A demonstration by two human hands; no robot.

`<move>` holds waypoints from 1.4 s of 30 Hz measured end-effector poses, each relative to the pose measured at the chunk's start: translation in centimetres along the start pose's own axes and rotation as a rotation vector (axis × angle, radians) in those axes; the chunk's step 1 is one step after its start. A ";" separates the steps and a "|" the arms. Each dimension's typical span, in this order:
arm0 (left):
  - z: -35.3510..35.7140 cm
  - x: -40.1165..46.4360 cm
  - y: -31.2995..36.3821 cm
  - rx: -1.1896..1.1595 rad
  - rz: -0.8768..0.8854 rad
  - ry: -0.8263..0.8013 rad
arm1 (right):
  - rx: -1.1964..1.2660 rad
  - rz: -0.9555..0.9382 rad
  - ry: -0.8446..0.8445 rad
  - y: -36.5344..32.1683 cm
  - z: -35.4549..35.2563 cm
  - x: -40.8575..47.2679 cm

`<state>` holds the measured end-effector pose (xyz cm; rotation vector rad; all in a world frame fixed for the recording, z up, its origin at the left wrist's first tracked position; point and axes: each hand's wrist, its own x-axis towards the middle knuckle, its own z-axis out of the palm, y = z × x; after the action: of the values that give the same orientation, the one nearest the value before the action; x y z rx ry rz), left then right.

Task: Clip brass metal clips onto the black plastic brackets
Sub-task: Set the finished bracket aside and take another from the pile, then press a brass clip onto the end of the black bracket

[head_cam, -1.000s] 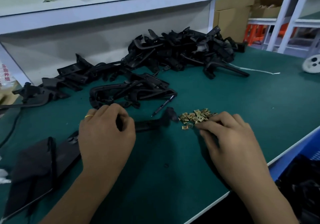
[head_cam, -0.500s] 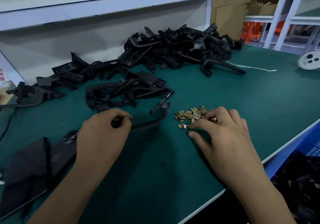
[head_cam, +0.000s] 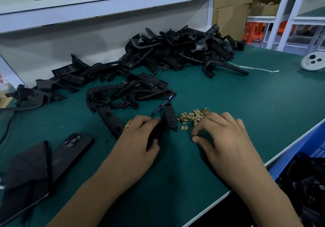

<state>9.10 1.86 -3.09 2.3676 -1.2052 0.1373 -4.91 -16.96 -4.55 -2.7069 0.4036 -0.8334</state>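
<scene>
My left hand grips a black plastic bracket whose rounded end with holes points away from me, just left of the brass clips. The loose pile of brass clips lies on the green table, with one stray clip in front of it. My right hand rests just in front of the pile. Its thumb and forefinger pinch a small clip that is mostly hidden. The two hands are about a hand's width apart.
A big heap of black brackets lies at the back, with a smaller bunch nearer. A blue pen lies beside the held bracket. A phone and a black pouch are at left. A blue crate stands beyond the table's right edge.
My left hand has brought the bracket rightward and turned its end up beside the clips. My right hand has drawn back from the pile toward me, its fingers pinched together.
</scene>
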 end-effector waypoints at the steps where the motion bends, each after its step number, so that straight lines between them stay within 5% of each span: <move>1: -0.1 0.0 -0.1 -0.023 -0.033 0.011 | 0.022 -0.006 0.009 0.1 0.2 0.0; 7: -0.7 0.1 0.0 -0.052 -0.051 0.022 | 0.436 0.118 0.193 0.9 -0.2 -0.3; 17: -0.4 -0.6 0.1 -0.130 0.088 -0.076 | 1.336 0.581 0.131 -0.9 -0.4 0.2; 22: 0.0 -0.3 0.4 -0.108 0.215 -0.074 | 1.384 0.549 0.052 -1.4 -0.6 0.2; 42: 1.1 -0.2 0.3 -0.099 0.217 0.045 | 1.326 0.449 -0.061 -1.5 -0.7 0.2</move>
<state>8.63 1.31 -4.03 2.1342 -1.4117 0.1966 -4.85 -15.78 -3.35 -1.3369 0.2639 -0.5491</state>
